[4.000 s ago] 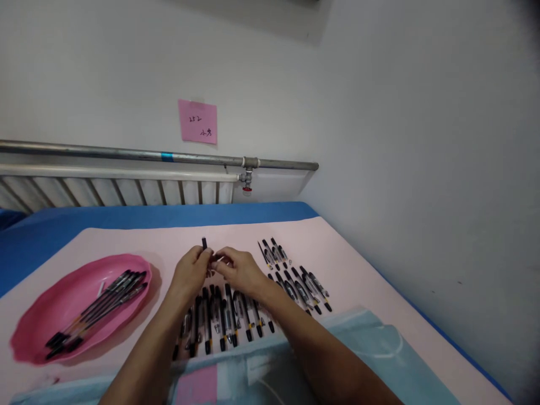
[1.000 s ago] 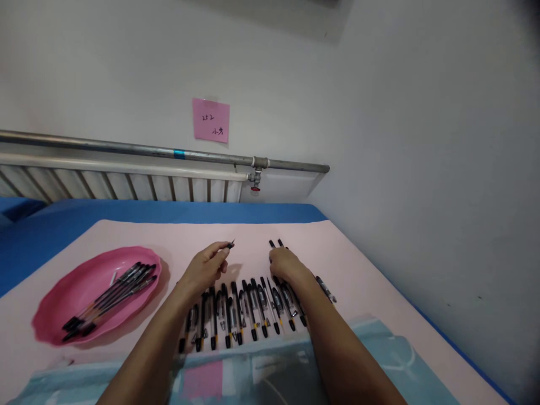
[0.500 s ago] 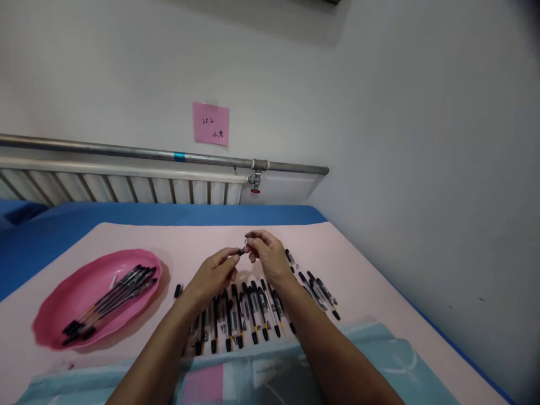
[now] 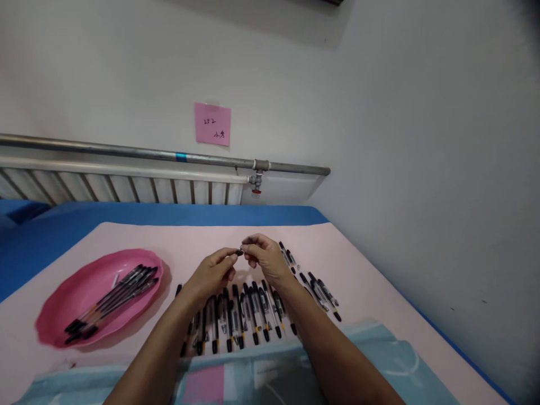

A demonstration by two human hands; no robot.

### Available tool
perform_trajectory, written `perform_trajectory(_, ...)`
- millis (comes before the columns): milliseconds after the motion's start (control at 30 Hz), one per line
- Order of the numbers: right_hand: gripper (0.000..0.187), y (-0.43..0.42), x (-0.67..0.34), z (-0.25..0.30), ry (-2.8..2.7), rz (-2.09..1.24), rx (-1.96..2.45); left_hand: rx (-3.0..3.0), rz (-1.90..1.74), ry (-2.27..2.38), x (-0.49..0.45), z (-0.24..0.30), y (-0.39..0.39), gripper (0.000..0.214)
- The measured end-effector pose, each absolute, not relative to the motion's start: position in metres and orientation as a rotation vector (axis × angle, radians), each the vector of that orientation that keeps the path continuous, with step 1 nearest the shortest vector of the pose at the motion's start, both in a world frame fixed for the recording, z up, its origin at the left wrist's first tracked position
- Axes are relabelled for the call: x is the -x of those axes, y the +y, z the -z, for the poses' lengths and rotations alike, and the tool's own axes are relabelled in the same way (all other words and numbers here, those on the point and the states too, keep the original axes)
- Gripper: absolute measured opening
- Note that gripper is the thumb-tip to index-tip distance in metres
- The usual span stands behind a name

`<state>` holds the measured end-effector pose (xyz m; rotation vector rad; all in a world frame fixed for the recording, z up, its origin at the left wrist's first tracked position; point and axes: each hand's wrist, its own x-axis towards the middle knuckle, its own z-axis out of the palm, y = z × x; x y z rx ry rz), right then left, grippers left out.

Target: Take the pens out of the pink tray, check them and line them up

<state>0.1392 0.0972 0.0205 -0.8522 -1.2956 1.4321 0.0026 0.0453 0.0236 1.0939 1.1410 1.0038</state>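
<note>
My left hand (image 4: 214,270) pinches a small black pen part (image 4: 239,252) between thumb and fingertips. Close against it, the fingertips of my right hand (image 4: 268,260) are pressed together at the part's other end; what they grip is too small to make out. Both hands are raised over the far side of a row of pen pieces (image 4: 236,320). Those are clear barrels with black ends and yellow bands, and small clear and metallic bits lie among them. My forearms cover some of the row.
At left stands a pink oval tray (image 4: 54,304) holding several pens (image 4: 113,301) and a small white stick. More pen pieces (image 4: 323,292) lie to the right of my right wrist. A blue patterned cloth (image 4: 371,349) spans the near edge. A radiator and wall are behind.
My right hand has shifted slightly left and down, nearer the left fingertips. The left hand keeps its pinch on the black part. The view has moved slightly.
</note>
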Motion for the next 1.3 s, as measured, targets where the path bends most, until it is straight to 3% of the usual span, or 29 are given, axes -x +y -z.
perform_trajectory(600, 0.016, 0.104, -0.152, -0.018, -1.473, -1.636, 0.740, -1.080, -0.859, 1.115, 0.003, -0.024, 0.044, 0.029)
perform_trajectory(867, 0.018, 0.106, -0.153, -0.018, -1.422, -1.739, 0.940, -1.648, -0.917, 1.387, 0.006, -0.012, 0.049, 0.029)
perform_trajectory(967, 0.019, 0.111, -0.160, -0.020, -1.511, -1.499, 1.146, -1.633, -0.929, 1.453, 0.007, -0.012, 0.051, 0.035)
perform_trajectory(1167, 0.015, 0.125, -0.189, -0.011, -2.152, -0.315, 1.818, -1.538, -0.946, 1.479, 0.010, -0.014, 0.051, 0.044)
perform_trajectory(1300, 0.020, 0.126, -0.192, 0.003, -2.310, -0.207, 1.965, -1.558, -0.906, 1.479, 0.008, -0.012, 0.051, 0.045)
